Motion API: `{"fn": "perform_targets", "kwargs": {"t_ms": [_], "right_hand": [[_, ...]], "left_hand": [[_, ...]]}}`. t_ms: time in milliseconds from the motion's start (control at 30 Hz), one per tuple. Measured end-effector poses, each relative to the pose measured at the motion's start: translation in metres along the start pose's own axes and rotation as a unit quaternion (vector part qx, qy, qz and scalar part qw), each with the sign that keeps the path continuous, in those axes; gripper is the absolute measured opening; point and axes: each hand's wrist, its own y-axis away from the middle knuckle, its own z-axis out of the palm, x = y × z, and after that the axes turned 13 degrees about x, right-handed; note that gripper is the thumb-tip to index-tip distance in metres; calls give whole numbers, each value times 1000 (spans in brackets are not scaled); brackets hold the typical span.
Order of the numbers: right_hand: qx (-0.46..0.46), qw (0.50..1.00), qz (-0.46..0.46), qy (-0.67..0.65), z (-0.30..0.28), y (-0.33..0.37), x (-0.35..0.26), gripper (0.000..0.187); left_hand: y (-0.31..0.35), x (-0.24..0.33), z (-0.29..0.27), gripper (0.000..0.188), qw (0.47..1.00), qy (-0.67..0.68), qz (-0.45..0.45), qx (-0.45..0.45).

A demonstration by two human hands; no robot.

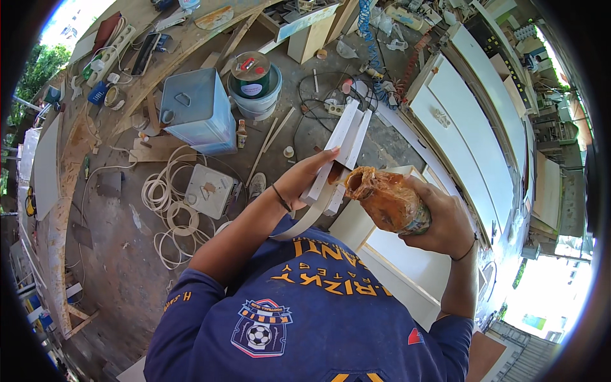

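Note:
My left hand point(302, 178) is closed around a pair of long, narrow white boards point(347, 130) held out in front of my chest. From their near end a thin pale strip point(305, 221) curves down toward my shirt. My right hand point(445, 216) grips a bottle point(389, 202) caked in amber, glue-like residue. The bottle is tipped to the left, its open mouth close to the boards and strip. A brown patch point(335, 173) shows there beside my left fingertips; whether the bottle touches it, I cannot tell.
Coiled pale edging strip point(167, 191) lies on the floor at left, near a flat white box point(213, 191). Beyond stand a square metal can point(198, 111) and a bucket point(258, 102) with a green tin on it. White panels point(468, 127) lean at right; a cluttered workbench point(146, 76) curves along the left.

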Motion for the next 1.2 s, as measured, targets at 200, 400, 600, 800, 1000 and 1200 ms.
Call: {"fn": "perform_targets", "kwargs": {"t_ms": [200, 400, 600, 800, 1000, 1200], "right_hand": [[9, 1000, 7, 8, -2, 4, 1, 84], [-5, 1000, 2, -7, 0, 3, 0, 83], [28, 999, 16, 3, -1, 6, 0, 84], [79, 996, -1, -29, -4, 10, 1, 96], [143, 986, -17, -79, 1, 13, 1, 100], [191, 973, -39, -124, 5, 6, -5, 102]], "left_hand": [[8, 1, 11, 63, 1000, -1, 11, 18], [4, 1, 6, 63, 999, -6, 4, 46], [7, -2, 4, 67, 1000, -13, 2, -19], [-2, -6, -4, 68, 1000, 1, -15, -10], [-9, -13, -12, 64, 1000, 13, -20, -18], [-14, -15, -19, 61, 999, 30, -30, -23]]}}
